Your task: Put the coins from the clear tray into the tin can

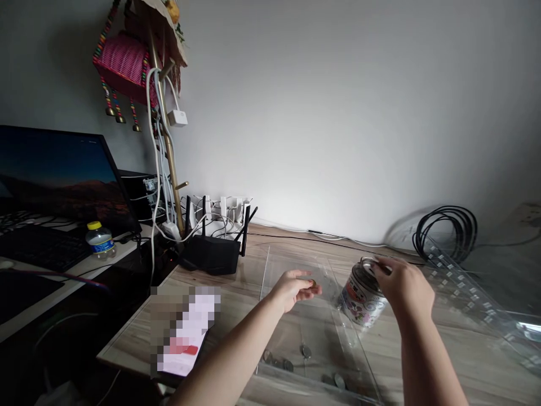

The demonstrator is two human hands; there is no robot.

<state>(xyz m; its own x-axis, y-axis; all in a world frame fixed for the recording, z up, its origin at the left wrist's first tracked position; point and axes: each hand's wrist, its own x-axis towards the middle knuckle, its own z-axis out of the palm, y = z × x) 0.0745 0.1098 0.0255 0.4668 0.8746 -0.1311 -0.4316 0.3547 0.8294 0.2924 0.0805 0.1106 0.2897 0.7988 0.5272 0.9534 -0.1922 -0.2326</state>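
Observation:
My left hand (296, 290) is over a clear plastic tray (265, 270), palm turned partly up. A small gold-coloured coin (312, 283) lies between its thumb and fingers. Several silver-coloured coins (305, 352) are scattered in the near part of the tray. To the right, a round tin can (363, 296) with a printed pattern stands upright at the tray's edge. My right hand (403, 285) reaches over the can's metal top, its fingers pinched together at the rim. Whatever these fingers hold, if anything, is hidden.
A phone (192, 330), partly blurred out, lies left of my left forearm. Behind it stands a black router (211, 254) with cables. Coiled black cable (446, 234) and a clear plastic sheet (477, 299) are at the right. A monitor (63, 180) and bottle (100, 242) stand far left.

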